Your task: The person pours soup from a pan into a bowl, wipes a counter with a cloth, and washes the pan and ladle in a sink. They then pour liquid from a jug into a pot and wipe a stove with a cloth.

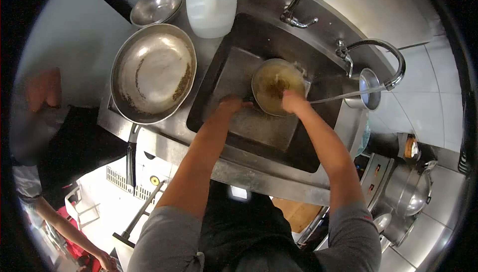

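In the sink [239, 68] sits a round pan [269, 75] holding cloudy, yellowish-brown liquid. My left hand [233, 104] is closed at the pan's left side, where a short dark piece like a handle shows by the fingertips. Inside the pan's right edge, my right hand [295, 102] is closed with its fingers down at the liquid. What it grips, if anything, is hidden. A thin stream of water [328, 97] runs from the right-hand faucet [393, 53] toward the pan.
Left of the sink lie a large frying pan [157, 75], metal bowls [157, 4] and a white plastic jug [211, 3]. Another faucet [294, 15] stands behind. A metal pot [368, 90] is at the right. Another person's arm [69, 229] shows at lower left.
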### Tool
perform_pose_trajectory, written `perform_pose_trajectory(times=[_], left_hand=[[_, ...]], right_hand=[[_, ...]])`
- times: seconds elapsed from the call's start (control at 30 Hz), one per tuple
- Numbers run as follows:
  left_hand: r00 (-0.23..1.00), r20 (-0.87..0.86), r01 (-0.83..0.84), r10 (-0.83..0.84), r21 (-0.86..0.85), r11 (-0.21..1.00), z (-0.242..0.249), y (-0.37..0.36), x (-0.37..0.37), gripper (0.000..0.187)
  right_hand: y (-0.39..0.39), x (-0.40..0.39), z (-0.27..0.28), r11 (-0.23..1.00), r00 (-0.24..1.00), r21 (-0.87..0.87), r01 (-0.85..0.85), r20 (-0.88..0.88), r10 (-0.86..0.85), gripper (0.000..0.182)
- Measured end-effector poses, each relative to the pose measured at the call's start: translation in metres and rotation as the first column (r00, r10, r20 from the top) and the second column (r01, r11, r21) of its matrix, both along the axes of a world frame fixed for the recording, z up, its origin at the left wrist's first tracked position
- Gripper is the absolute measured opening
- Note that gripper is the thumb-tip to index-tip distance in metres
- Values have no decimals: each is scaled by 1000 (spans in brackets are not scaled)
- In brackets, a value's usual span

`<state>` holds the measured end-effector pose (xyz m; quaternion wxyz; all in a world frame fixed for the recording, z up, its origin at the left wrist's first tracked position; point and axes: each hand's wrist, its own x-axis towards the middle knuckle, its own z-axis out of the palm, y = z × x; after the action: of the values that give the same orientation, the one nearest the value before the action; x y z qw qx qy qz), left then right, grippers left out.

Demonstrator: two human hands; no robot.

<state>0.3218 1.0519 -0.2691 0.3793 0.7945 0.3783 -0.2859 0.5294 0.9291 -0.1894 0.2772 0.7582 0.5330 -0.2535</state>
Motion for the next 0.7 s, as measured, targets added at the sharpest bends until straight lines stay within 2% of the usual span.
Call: perform_pose_trajectory(times=[0.03, 0.07, 0.1, 0.13, 0.17, 0.2, 0.23, 0.27, 0.3, 0.37, 0.4, 0.43, 0.5, 0.57, 0.6, 0.63, 0.67, 0.7], left_hand=[[1000, -2, 6, -7, -8, 1000, 3, -2, -1, 86], [1000, -26, -17, 16, -30, 999, 30, -1, 1, 87], [998, -52, -45, 42, -51, 998, 44, -1, 2, 88], [998, -50, -49, 46, -54, 997, 17, 0, 6, 88], [998, -58, -38, 32, -108, 993, -33, 1, 13, 88], [998, -66, -22, 11, -162, 987, -59, 1, 18, 89], [998, -64, -16, 6, -157, 987, -43, -2, 17, 89], [1000, -21, 12, -13, -55, 998, -11, -9, 12, 88], [999, 19, 30, -31, 49, 998, 6, -12, 9, 87], [999, 34, 24, -28, 109, 994, 1, -10, 8, 86], [998, 51, 20, -29, 155, 988, -5, -13, 7, 86], [998, 58, 29, -38, 150, 988, -9, -12, 9, 86], [999, 4, -37, 37, -22, 999, -9, -4, 8, 86], [999, -35, 9, -9, -7, 1000, 9, -1, 13, 86], [995, -80, 59, -59, 3, 998, 18, -2, 16, 85], [994, -79, 70, -69, 4, 998, 15, -6, 16, 85], [997, -31, 77, -74, 99, 992, 5, -10, 15, 83], [997, 15, 73, -77, 191, 979, 6, -13, 13, 81]], right_hand=[[-8, -8, 14, 1000, 1000, -8, 6, -2, -7, 37], [-11, -23, 63, 972, 954, -104, 212, -192, -229, 33], [-16, -34, 95, 895, 826, -232, 382, -349, -443, 31], [-23, -33, 103, 888, 822, -277, 367, -351, -449, 32], [-27, -19, 87, 890, 825, -276, 362, -350, -444, 32], [-33, -1, 51, 953, 921, -127, 273, -251, -298, 32], [-35, 14, 18, 987, 980, 12, 159, -122, -156, 32], [-32, 23, -4, 983, 988, 104, 151, -49, -146, 32], [-29, 12, -4, 983, 988, 109, 151, -49, -146, 32], [-20, -32, 8, 959, 965, 111, 260, 4, -262, 33], [-21, -40, 40, 969, 950, -19, 247, -190, -246, 36], [-30, -38, 58, 966, 949, -22, 256, -183, -256, 36], [-50, -26, 80, 834, 733, -307, 459, -399, -551, 41], [-54, 15, 68, 864, 826, -253, 435, -269, -495, 35], [-48, 30, 62, 961, 965, -147, 233, -90, -247, 30], [-60, 55, 23, 958, 939, 29, -285, 212, 273, 25], [-35, 50, 36, 993, 981, 30, 114, 154, -117, 20], [-30, 54, 27, 993, 981, 28, 115, 155, -118, 20]])
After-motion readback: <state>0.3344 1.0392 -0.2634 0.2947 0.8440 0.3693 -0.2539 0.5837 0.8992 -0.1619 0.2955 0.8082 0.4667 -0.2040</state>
